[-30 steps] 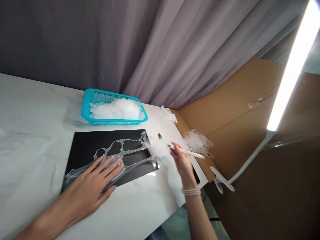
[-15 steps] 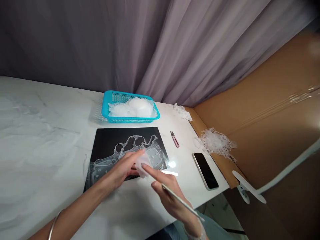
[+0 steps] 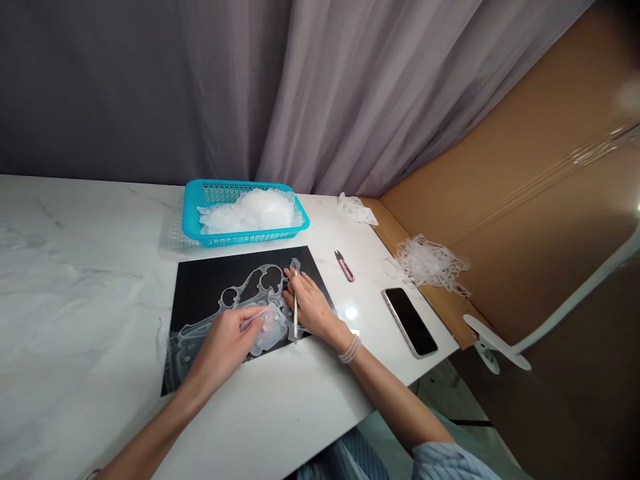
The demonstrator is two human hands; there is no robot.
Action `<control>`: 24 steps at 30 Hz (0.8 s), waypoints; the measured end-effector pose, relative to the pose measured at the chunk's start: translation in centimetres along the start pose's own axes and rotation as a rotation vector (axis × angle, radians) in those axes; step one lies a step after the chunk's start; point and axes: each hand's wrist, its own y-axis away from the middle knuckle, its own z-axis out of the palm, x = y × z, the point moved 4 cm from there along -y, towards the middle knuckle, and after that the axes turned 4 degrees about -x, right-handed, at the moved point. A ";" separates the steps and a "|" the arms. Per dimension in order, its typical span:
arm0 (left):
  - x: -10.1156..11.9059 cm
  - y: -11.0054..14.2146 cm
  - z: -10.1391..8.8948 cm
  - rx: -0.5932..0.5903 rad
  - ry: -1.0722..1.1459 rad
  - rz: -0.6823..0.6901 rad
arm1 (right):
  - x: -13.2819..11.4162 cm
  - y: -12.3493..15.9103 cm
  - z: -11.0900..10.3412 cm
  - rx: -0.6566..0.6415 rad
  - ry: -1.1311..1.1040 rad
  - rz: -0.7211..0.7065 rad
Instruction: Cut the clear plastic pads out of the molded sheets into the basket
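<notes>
My left hand (image 3: 231, 339) pinches the edge of a thin translucent white piece (image 3: 269, 328) between thumb and fingers, over a black mat (image 3: 200, 283). Beneath it on the mat lies a clear, flexible sheet (image 3: 193, 345) with rounded cut-out shapes and loops. My right hand (image 3: 313, 308) rests at the sheet's right end, its fingers stretched over it. A slim, pale, pen-like tool (image 3: 295, 313) is held in that hand, pointing toward me across the mat; its exact kind is not clear.
A blue plastic basket (image 3: 193, 230) with soft white pieces stands behind the mat. Pink thread snips (image 3: 345, 267) and a phone (image 3: 410, 323) lie to the right. Tangled clear trimmings (image 3: 433, 265) sit by a cardboard wall (image 3: 525, 187). A white lamp clamp (image 3: 495, 341) grips the table's right side.
The right hand has come from the mat's right side onto the sheet, tool still held. The left hand has gone from lying flat to pinching the translucent piece. The view has shifted.
</notes>
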 end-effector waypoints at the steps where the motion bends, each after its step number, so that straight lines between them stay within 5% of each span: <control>1: 0.3 0.5 -0.3 0.044 -0.089 0.020 | 0.3 0.1 0.3 0.008 0.027 0.015; 7: 2.1 4.3 0.1 0.265 -0.468 0.327 | 1.0 0.5 0.5 0.052 0.062 0.077; 10: 2.4 5.6 0.6 0.393 -0.575 0.666 | 1.0 0.4 0.6 0.057 0.061 0.092; 13: 2.1 7.0 1.6 0.315 -0.807 1.115 | 1.1 0.5 0.5 0.069 0.064 0.095; 16: 1.6 7.6 2.0 0.158 -0.972 1.312 | 1.1 0.5 0.4 0.075 0.060 0.074; 20: 2.1 7.3 1.4 0.215 -0.824 1.279 | 1.2 0.4 0.4 0.084 0.036 0.079; 22: 2.2 6.1 0.8 0.278 -0.654 1.013 | 1.2 0.3 0.3 0.091 0.008 0.094; 24: 1.2 4.3 0.3 0.240 -0.432 0.557 | 1.0 0.3 -0.3 0.110 -0.064 0.089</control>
